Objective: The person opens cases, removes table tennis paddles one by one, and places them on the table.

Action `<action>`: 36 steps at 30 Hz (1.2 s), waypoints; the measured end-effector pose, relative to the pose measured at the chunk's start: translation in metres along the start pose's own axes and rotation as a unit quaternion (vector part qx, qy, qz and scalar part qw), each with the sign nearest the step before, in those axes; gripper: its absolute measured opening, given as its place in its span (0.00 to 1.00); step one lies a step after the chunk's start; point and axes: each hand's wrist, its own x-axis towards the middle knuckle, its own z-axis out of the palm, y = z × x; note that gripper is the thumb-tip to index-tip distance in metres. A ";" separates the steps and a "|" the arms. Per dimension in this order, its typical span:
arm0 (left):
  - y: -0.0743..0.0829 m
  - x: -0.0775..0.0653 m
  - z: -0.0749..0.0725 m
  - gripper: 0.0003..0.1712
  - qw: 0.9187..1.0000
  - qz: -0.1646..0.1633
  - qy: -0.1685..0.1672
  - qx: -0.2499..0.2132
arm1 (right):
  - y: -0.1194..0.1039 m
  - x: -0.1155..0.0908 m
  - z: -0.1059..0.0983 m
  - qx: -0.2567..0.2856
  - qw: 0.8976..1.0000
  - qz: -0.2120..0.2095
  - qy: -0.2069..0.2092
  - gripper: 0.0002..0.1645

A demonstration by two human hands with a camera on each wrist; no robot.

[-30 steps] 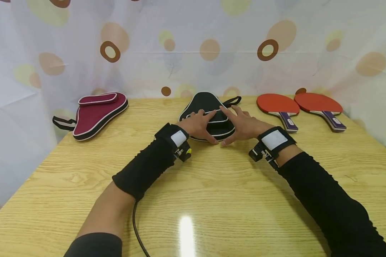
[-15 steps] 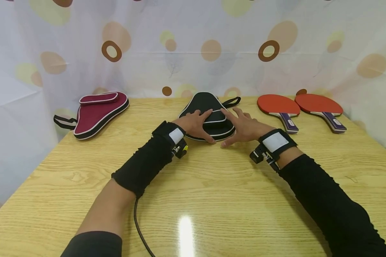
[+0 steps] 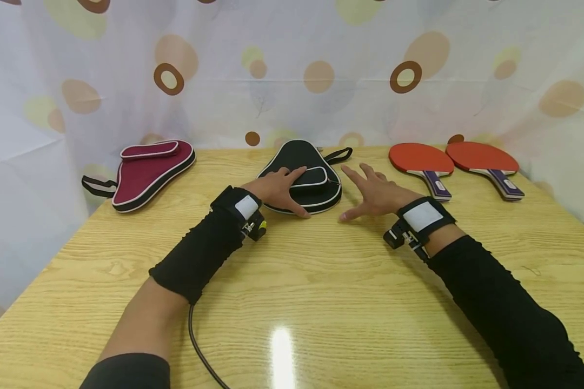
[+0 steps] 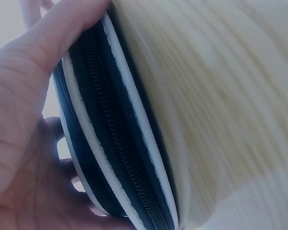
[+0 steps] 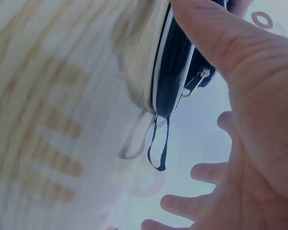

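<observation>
A black table tennis paddle case (image 3: 297,154) with white piping lies flat at the back middle of the table, in the head view. My left hand (image 3: 274,189) holds its left side, fingers over the top and thumb along the front zipper edge (image 4: 120,129). To the right of the case, my right hand (image 3: 377,192) is spread, with a gap between it and the case in the head view. A small zipper pull (image 5: 201,74) and the black wrist strap (image 5: 158,148) of the case show in the right wrist view.
A maroon paddle case (image 3: 148,173) with a black strap lies at the back left. Two red paddles (image 3: 420,158) with purple handles lie side by side at the back right. A patterned curtain (image 3: 292,70) hangs behind the wooden table (image 3: 360,302).
The black case has slid a little to the left along with my left hand. My right hand has stayed nearly in place, and a gap has opened between it and the case.
</observation>
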 end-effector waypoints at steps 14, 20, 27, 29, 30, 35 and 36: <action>-0.034 -0.017 0.001 0.67 0.999 0.005 0.006 -0.033 | -0.002 -0.002 -0.001 0.000 1.000 -0.008 0.003 0.72; -0.048 -0.023 0.002 0.67 0.999 0.001 0.011 -0.044 | -0.001 0.000 0.002 0.000 1.000 -0.012 0.003 0.70; -0.062 -0.032 -0.001 0.67 0.999 -0.010 0.011 -0.052 | -0.002 -0.002 0.003 0.005 1.000 -0.021 0.003 0.69; -0.066 -0.034 -0.001 0.67 0.998 -0.011 0.012 -0.053 | -0.002 -0.003 0.003 0.007 1.000 -0.023 0.002 0.68; -0.069 -0.036 -0.001 0.67 0.998 -0.011 0.014 -0.054 | -0.001 -0.003 0.003 0.008 1.000 -0.023 0.002 0.68; -0.080 -0.044 -0.001 0.67 0.998 -0.016 0.017 -0.065 | -0.001 -0.003 0.004 0.012 1.000 -0.026 0.001 0.68; -0.082 -0.045 -0.001 0.67 0.997 -0.016 0.017 -0.067 | 0.000 -0.002 0.004 0.012 1.000 -0.026 0.001 0.68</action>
